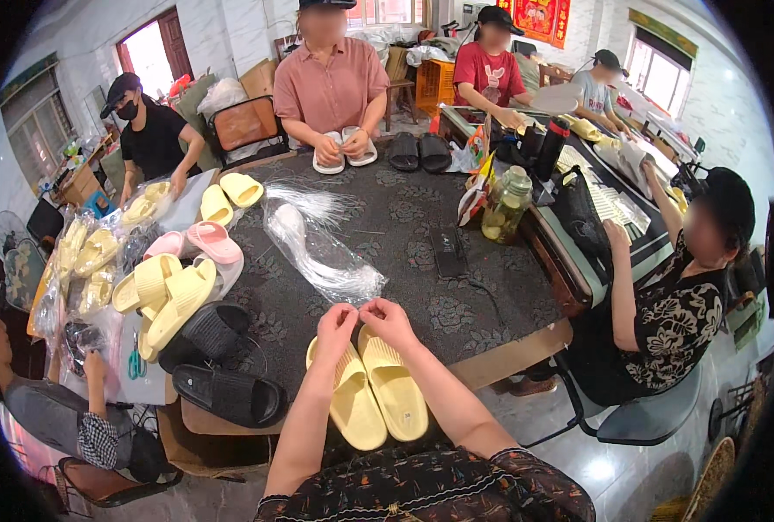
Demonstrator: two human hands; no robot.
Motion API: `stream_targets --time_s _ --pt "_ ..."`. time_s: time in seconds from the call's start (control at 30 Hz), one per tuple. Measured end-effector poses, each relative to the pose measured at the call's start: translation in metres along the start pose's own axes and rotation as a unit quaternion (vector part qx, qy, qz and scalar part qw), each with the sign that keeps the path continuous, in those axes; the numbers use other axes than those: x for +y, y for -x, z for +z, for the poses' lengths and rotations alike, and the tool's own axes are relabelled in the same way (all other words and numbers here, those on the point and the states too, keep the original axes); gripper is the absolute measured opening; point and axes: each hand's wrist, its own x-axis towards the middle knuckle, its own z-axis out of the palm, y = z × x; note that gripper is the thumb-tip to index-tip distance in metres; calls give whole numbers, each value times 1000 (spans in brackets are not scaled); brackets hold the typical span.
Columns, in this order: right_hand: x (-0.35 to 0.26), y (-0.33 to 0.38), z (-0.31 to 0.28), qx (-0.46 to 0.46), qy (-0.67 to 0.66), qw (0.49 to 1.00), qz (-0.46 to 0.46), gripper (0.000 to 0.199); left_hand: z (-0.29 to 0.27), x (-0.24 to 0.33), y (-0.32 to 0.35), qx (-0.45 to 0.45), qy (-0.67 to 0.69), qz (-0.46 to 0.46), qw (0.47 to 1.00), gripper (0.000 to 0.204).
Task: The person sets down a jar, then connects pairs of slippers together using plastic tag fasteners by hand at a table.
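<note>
A pair of pale yellow slippers [378, 391] lies side by side at the table's near edge, right under my hands. My left hand [335, 324] and my right hand [385, 318] meet just above the slippers' far ends, fingertips pinched together on something too thin to make out. A clear plastic bag of thin white ties [322, 252] lies on the dark patterned tablecloth [404, 217] just beyond my hands.
Yellow, pink and black slippers [183, 296] pile up at the left. Bagged yellow slippers [91, 261] and scissors [135, 361] lie further left. A glass jar [506, 204] and a black box [448, 250] stand to the right. Several other people sit around the table.
</note>
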Motion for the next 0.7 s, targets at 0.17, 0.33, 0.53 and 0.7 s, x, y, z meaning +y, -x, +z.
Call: stream_targets --time_s 0.17,0.33,0.53,0.7 --pt "-1 -1 1 23 9 1000 3 15 -1 -2 -2 53 -29 25 998 10" --pt "2 -1 -2 10 50 999 5 16 2 5 1 12 -39 15 999 10" --pt "-2 -1 4 14 13 1000 23 15 -4 -3 -1 55 0 5 998 8" --pt "8 -4 0 23 7 1000 9 14 0 -1 -2 49 -8 -9 999 8"
